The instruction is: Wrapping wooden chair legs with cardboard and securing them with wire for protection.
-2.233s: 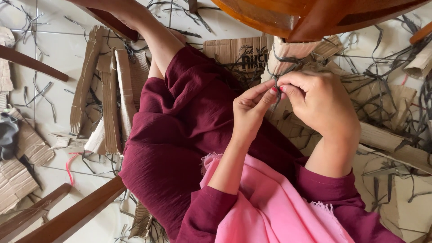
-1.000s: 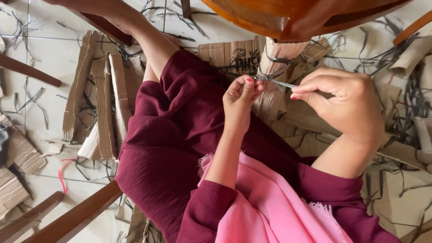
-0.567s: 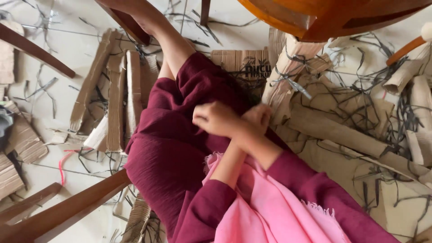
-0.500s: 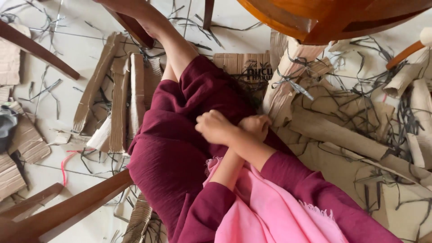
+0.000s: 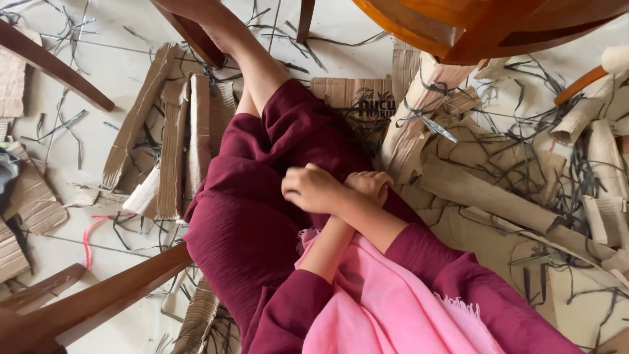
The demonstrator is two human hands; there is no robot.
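We rest our right hand (image 5: 313, 189) crossed over our loosely curled left hand (image 5: 368, 184) on our maroon-clad lap (image 5: 262, 196), holding nothing, while the strap-tied cardboard roll (image 5: 419, 111) leans nearby, bound, amid loose cardboard pieces (image 5: 177, 137).

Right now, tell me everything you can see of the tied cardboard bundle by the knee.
The cardboard bundle is a roll of brown corrugated sheets, leaning tilted beneath the wooden chair seat. Dark plastic strapping wraps its middle, a loose end poking out rightward. It rests on flattened cardboard and strap scraps. Neither hand touches it.
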